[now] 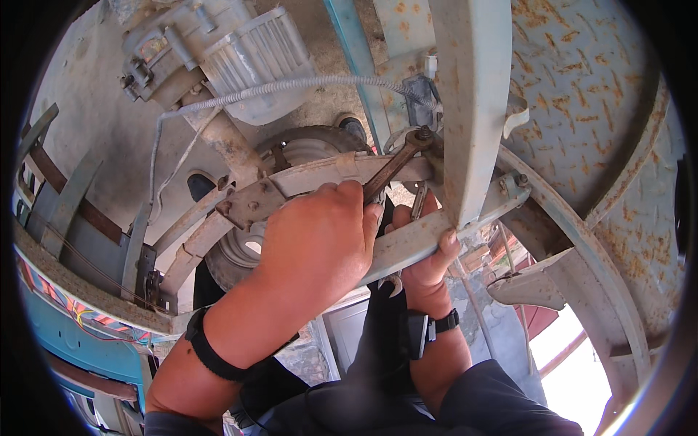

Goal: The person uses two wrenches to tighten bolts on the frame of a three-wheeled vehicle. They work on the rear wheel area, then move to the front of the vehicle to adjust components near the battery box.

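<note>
My left hand is closed around the handle of a rusty wrench. The wrench's ring end sits on a bolt beside the upright grey-blue beam. On the right, my right hand wraps around a pale metal crossbar, thumb on its near side and fingers partly hidden behind it. A second, shinier wrench runs behind that bar in my right hand; its open jaw shows below the bar, and its other end shows above.
Curved leaf springs and a wheel lie beyond my hands. A finned motor housing stands at the upper left, with a corrugated cable sleeve crossing in front. Rusty tread plate fills the right; a curved frame rail borders the left.
</note>
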Motion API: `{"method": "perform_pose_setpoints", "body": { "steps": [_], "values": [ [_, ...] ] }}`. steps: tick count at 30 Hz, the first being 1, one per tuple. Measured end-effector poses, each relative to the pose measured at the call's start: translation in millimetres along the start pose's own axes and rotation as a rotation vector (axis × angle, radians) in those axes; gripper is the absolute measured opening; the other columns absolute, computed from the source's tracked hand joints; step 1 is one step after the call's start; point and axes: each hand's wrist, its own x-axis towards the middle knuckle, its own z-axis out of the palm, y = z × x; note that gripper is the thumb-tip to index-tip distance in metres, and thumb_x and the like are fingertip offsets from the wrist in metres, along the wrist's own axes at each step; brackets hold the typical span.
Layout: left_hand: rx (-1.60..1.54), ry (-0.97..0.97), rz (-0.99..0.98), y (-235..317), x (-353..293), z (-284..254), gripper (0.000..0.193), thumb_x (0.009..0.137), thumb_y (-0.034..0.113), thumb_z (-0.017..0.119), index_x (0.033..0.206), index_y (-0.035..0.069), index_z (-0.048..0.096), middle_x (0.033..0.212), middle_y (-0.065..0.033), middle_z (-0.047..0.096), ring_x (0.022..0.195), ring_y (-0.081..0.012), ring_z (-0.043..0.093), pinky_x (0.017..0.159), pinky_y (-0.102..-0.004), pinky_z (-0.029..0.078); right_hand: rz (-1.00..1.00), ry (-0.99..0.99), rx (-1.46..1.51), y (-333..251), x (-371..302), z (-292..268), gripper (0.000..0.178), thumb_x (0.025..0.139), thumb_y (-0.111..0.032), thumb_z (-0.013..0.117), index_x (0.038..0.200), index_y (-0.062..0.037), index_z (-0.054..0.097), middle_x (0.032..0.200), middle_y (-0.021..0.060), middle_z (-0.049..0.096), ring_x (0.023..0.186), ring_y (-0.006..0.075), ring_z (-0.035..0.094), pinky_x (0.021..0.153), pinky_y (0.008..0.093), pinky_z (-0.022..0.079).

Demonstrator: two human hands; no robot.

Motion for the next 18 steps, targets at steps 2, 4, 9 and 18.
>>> {"method": "perform_pose_setpoints", "body": {
  "steps": [2, 4, 9, 18],
  "values": [
    [0.023, 0.017, 0.038, -11, 6, 2, 0.031, 0.098, 0.031, 0.063, 0.09, 0.001, 0.062, 0.08, -0.0183, 0.069, 0.07, -0.0374, 0.071, 0.061, -0.0475, 0.057, 0.01, 0.04, 0.056, 1, -3, 8, 0.09, 0.073, -0.064, 0.078, 0.148, -0.0244, 0.047, 0.107, 0.0098, 0.06, 0.092, 0.0238, 0.061, 0.081, 0.0421, 0.053],
    [0.022, 0.026, 0.042, -15, 6, 5, 0.031, 0.099, 0.031, 0.062, 0.091, 0.001, 0.062, 0.08, -0.0178, 0.069, 0.072, -0.0375, 0.071, 0.062, -0.0476, 0.057, -0.01, 0.125, -0.078, 2, -2, 24, 0.097, 0.071, -0.076, 0.068, 0.151, -0.0263, 0.046, 0.089, 0.0035, 0.048, 0.076, 0.0176, 0.046, 0.068, 0.034, 0.04],
    [0.017, 0.028, 0.074, -24, 9, 7, 0.032, 0.099, 0.033, 0.062, 0.091, 0.002, 0.062, 0.082, -0.0169, 0.069, 0.074, -0.0381, 0.07, 0.063, -0.0486, 0.057, 0.024, 0.027, 0.011, -1, 0, 12, 0.09, 0.07, -0.067, 0.076, 0.146, -0.0272, 0.049, 0.103, 0.0102, 0.06, 0.086, 0.0233, 0.058, 0.076, 0.0397, 0.051],
    [0.032, 0.062, 0.131, -46, 18, 13, 0.032, 0.097, 0.037, 0.065, 0.096, 0.005, 0.064, 0.086, -0.0158, 0.069, 0.079, -0.0392, 0.069, 0.066, -0.0492, 0.056, 0.031, -0.014, 0.038, -1, 1, 14, 0.091, 0.07, -0.066, 0.074, 0.148, -0.0282, 0.048, 0.095, 0.0108, 0.059, 0.08, 0.0228, 0.057, 0.071, 0.0383, 0.05]
  ]
}}
